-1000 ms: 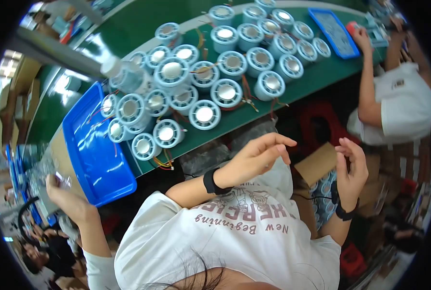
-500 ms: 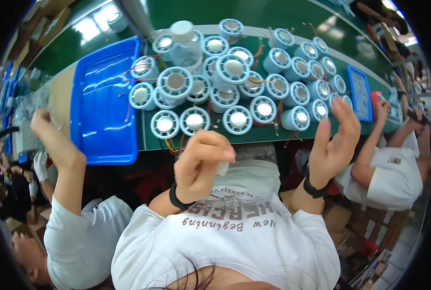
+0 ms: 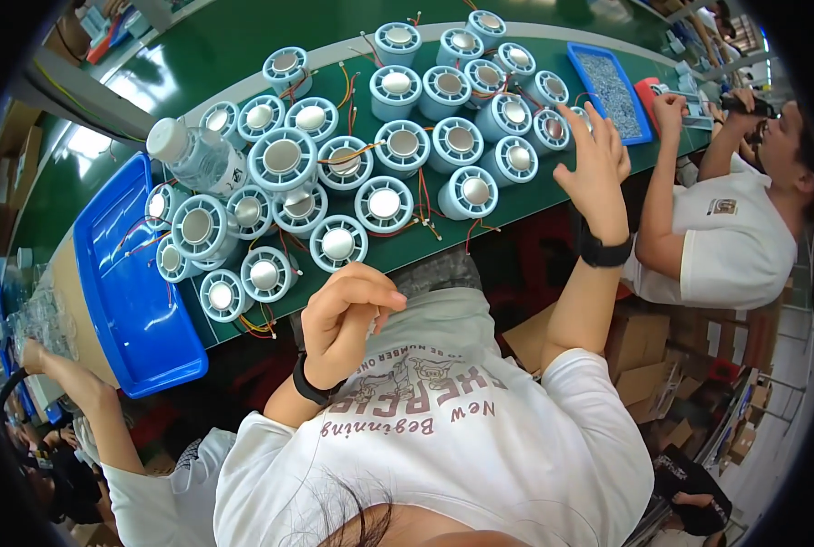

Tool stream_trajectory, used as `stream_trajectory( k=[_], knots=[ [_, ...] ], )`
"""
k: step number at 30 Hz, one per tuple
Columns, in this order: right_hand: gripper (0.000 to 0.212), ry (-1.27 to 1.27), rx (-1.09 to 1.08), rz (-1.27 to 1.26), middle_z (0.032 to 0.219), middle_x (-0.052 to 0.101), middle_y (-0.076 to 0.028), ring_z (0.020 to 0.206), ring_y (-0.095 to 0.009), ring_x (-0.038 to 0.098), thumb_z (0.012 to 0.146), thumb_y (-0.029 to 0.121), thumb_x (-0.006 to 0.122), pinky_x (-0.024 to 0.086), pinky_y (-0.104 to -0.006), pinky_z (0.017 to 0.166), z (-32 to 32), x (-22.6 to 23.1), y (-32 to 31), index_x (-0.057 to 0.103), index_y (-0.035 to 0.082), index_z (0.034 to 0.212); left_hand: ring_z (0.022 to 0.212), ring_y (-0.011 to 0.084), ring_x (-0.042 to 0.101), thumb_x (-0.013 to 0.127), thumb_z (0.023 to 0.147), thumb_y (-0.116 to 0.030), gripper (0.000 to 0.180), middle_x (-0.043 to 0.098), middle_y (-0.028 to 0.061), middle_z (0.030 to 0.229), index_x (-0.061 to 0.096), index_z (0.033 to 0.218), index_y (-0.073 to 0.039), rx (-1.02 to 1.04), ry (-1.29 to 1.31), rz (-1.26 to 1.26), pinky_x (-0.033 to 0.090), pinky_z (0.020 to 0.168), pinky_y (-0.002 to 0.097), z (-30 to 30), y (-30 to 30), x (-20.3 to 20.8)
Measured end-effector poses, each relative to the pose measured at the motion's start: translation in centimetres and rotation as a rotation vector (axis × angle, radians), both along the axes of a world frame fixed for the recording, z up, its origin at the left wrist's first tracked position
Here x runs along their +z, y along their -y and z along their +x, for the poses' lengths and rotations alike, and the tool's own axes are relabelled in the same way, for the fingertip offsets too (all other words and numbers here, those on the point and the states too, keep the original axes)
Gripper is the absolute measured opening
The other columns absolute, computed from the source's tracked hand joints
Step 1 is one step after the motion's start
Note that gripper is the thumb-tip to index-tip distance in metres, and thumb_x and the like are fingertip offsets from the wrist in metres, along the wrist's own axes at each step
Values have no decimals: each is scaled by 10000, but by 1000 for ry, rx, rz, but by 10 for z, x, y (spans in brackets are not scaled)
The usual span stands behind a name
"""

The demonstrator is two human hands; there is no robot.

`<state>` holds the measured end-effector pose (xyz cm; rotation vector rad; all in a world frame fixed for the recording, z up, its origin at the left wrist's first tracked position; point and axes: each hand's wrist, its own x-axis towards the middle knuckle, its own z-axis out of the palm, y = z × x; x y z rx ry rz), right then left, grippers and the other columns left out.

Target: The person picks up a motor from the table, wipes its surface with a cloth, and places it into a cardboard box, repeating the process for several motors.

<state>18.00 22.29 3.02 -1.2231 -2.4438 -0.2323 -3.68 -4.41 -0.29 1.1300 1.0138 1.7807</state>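
Many light-blue round motor housings, with silver disc centres and thin coloured wires, stand grouped on the green table. Over their right end reaches my right hand, thumb and fingers apart. Its fingertips are close to a housing at the edge of the group; contact is unclear. My left hand stays in front of my chest, below the near table edge, with its fingers curled inward. A bit of something white shows at those fingers, too small to name. The nearest housing to that hand is one at the front.
An empty-looking blue tray lies at the left, beside a clear bottle with a white cap. A smaller blue tray of small metallic pieces sits at the right. Co-workers sit on both sides, one in a white shirt.
The view has turned, so the table now slants and its things sit further left. My right hand has stretched out toward the rightmost housings. My left hand remains curled near my chest.
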Motion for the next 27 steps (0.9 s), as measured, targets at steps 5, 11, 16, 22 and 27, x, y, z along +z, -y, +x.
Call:
stream_trajectory(
  k=[5,11,16,22,27],
  knots=[
    [696,-101,-6,-195,1316,498,-163,1207,-352,487,669,33,738,406,-427,1006,33,-39,-71,518,155,1318,615,95,497,359,817,190,354,595,121,906,639,952,21,-75,23,-54,392,547,216,10,-7,-4],
    [680,-201,-23,-378,1250,542,-159,1153,-333,539,673,66,780,433,-369,988,36,-34,-67,525,104,1303,612,91,486,352,820,177,347,598,122,911,635,948,23,-70,29,-91,384,544,216,12,-15,-9],
    [657,-67,76,-91,1178,578,-152,1025,-305,589,668,107,808,483,-349,891,41,-37,-70,555,73,1274,609,89,475,343,823,168,345,602,121,912,633,946,25,-93,17,-147,375,542,218,14,-24,-10],
    [628,-128,-80,-113,1119,602,-149,938,-271,598,699,185,808,495,-350,848,53,-38,-91,575,69,1270,613,89,472,339,830,161,342,604,122,917,631,947,27,-116,21,-170,372,543,218,15,-27,-13],
    [627,-162,3,22,1133,607,-166,971,-297,610,731,248,796,496,-361,861,42,-42,-146,567,56,1282,615,90,475,338,837,158,336,602,123,919,629,944,27,-120,23,-184,372,540,218,16,-30,-15]
  ],
)
